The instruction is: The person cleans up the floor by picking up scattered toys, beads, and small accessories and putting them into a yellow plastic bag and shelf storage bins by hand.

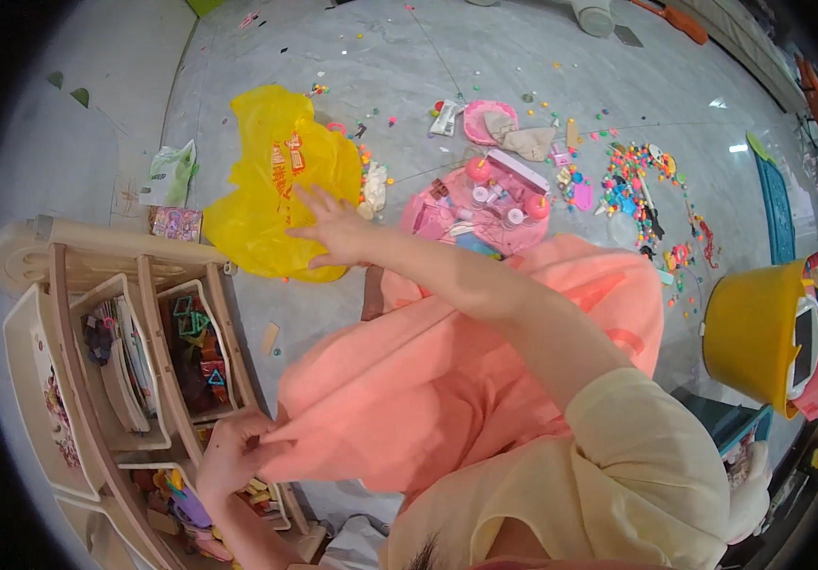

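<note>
Right hand (333, 226) spread over a yellow plastic bag (262, 190), left hand (231, 451) pinching coral cloth (409, 408).
In the head view, the right arm (485, 285) stretches leftward above the cloth, fingers splayed; contact is unclear. The left forearm (247, 530) rises beside the shelf unit (148, 294). The bag lies on the grey floor (380, 62).

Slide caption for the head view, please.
Right hand spread over a yellow plastic bag, left hand pinching coral fabric.
</note>
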The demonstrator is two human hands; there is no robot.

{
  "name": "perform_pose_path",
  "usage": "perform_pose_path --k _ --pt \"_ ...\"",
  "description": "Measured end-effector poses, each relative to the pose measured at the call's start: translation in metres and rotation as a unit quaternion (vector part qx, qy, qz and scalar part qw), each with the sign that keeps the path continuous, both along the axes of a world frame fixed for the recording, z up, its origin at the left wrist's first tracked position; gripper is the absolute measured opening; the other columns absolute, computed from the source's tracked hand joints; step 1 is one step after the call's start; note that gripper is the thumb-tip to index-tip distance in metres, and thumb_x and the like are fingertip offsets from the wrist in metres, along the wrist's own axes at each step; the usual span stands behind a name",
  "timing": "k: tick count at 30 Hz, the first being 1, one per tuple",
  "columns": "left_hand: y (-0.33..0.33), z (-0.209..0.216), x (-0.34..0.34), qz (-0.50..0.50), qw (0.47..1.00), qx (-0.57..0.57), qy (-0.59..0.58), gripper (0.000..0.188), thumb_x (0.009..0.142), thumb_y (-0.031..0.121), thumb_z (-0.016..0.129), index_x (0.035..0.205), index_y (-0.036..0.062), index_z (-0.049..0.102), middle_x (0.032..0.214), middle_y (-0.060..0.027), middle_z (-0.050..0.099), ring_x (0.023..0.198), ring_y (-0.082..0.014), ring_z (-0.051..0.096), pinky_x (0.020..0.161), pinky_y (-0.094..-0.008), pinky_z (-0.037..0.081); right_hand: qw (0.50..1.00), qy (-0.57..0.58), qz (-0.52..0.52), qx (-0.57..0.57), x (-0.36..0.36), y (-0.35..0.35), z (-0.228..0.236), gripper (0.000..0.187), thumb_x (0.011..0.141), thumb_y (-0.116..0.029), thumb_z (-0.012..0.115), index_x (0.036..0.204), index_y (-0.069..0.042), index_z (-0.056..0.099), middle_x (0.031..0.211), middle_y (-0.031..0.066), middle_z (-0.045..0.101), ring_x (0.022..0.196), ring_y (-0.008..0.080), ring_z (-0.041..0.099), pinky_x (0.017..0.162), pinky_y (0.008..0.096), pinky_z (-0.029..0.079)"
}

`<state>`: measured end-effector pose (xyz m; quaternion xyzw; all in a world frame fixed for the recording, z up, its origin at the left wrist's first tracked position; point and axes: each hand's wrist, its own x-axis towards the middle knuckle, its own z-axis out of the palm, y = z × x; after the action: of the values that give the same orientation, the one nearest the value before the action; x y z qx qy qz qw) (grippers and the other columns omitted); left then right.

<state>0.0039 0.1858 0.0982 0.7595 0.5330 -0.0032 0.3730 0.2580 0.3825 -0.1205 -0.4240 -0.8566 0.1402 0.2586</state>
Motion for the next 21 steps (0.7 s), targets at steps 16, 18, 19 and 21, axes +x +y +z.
perform_pose_path --k 16,18,19,21 --pt "0.238 -0.216 -0.024 0.599 0.774 0.022 -0.206 0.091 0.085 0.064 0.064 0.154 0.0118 0.032 0.104 -0.0043 0.059 0.064 -0.0090 0.039 0.058 -0.0274 0.040 0.975 0.020 0.212 -0.058 0.045 -0.106 -0.058 0.044 0.083 -0.017 0.059 0.127 -0.018 0.062 0.108 0.0080 0.054 0.112 0.0288 0.052 0.094 0.0448 0.045" --pt "0.242 -0.221 -0.033 0.446 0.869 -0.048 -0.208 0.078 0.090 0.047 0.067 0.152 0.0102 0.037 0.092 -0.0008 0.061 0.060 -0.0062 0.039 0.056 -0.0242 0.038 0.963 0.004 0.270 0.008 0.058 -0.121 -0.069 0.047 0.085 -0.021 0.061 0.131 -0.018 0.059 0.119 0.0093 0.054 0.119 0.0295 0.050 0.101 0.0496 0.041" --pt "0.241 -0.223 -0.037 0.419 0.889 -0.069 -0.172 0.057 0.096 0.030 0.064 0.145 0.0075 0.047 0.087 0.0012 0.063 0.055 -0.0040 0.035 0.055 -0.0221 0.035 0.962 0.007 0.274 0.008 0.065 -0.125 -0.069 0.047 0.085 -0.021 0.061 0.131 -0.018 0.059 0.119 0.0093 0.054 0.119 0.0295 0.050 0.101 0.0496 0.041" --pt "0.235 -0.215 -0.033 0.403 0.881 -0.081 -0.236 0.051 0.097 0.027 0.062 0.142 0.0062 0.050 0.094 -0.0011 0.065 0.061 -0.0049 0.043 0.059 -0.0229 0.039 0.965 0.031 0.258 -0.028 0.079 -0.124 -0.039 0.051 0.085 -0.021 0.066 0.134 -0.016 0.057 0.131 0.0120 0.052 0.125 0.0323 0.048 0.106 0.0520 0.037"
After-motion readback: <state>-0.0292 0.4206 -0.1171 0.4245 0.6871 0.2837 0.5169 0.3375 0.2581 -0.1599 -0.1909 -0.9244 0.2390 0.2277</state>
